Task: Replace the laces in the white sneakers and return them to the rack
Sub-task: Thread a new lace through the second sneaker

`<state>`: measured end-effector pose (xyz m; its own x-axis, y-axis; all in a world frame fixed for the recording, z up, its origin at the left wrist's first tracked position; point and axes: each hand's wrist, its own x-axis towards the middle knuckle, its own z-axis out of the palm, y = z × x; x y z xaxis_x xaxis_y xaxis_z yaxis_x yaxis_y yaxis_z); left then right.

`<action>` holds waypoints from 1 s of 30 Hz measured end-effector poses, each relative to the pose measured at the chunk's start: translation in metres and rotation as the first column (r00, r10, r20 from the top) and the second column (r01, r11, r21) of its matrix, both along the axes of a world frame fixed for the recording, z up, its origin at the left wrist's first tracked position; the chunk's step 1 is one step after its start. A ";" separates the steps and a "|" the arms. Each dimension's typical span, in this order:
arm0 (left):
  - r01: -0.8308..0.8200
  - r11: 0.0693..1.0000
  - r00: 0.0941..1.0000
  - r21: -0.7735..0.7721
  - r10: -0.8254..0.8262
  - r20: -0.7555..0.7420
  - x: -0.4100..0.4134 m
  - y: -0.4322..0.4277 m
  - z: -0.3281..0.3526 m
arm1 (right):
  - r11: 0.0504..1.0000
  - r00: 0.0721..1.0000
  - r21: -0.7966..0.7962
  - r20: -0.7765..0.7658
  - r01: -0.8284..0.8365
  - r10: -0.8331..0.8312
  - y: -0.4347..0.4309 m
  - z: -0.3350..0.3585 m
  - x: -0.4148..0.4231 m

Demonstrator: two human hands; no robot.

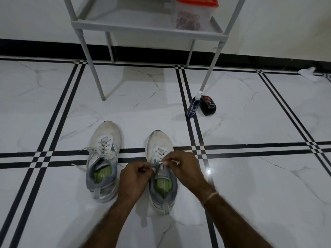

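White mesh, grey heel collars, green insoles: left sneaker [107,133] and right sneaker [160,140] side by side on the floor [250,122], toes toward the rack [146,29], long axes running near to far. Left grip [135,174] beside the right sneaker's tongue, knuckles up, fingers curled, pinching a flat white lace [160,155]. Right grip [182,165] opposite, wrist bent inward, thumb and forefinger pinching the same lace's other strand; thin band [211,196] at the wrist. Forearms angled in from the lower edge. Left sneaker loosely laced, ends trailing on the tile. Glossy marble with black inlaid stripes. Grey tube rack behind; clear tub [194,13], orange lid, on its shelf. Slim blue bottle [193,106] and rounded black case [208,105] by a rack leg.
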<state>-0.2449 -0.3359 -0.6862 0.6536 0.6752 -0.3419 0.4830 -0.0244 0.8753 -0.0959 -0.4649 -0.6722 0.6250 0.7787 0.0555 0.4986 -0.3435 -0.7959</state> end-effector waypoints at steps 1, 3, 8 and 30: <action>-0.002 1.000 1.000 -0.026 0.002 0.007 0.000 0.001 -0.001 | 1.000 1.000 0.000 0.007 -0.023 0.023 0.001 -0.010 -0.006; -0.006 0.999 0.999 -0.051 0.008 0.031 0.001 0.001 0.001 | 1.000 1.000 -0.017 0.011 -0.018 0.019 0.002 -0.022 -0.011; 0.007 0.997 0.998 -0.080 -0.001 0.065 -0.002 0.002 -0.004 | 0.994 0.990 -0.105 0.139 0.014 0.001 0.006 -0.019 -0.026; -0.345 0.850 0.879 -0.398 0.441 0.179 0.020 0.017 0.018 | 0.971 0.965 -0.211 0.258 0.108 -0.052 -0.009 -0.009 -0.012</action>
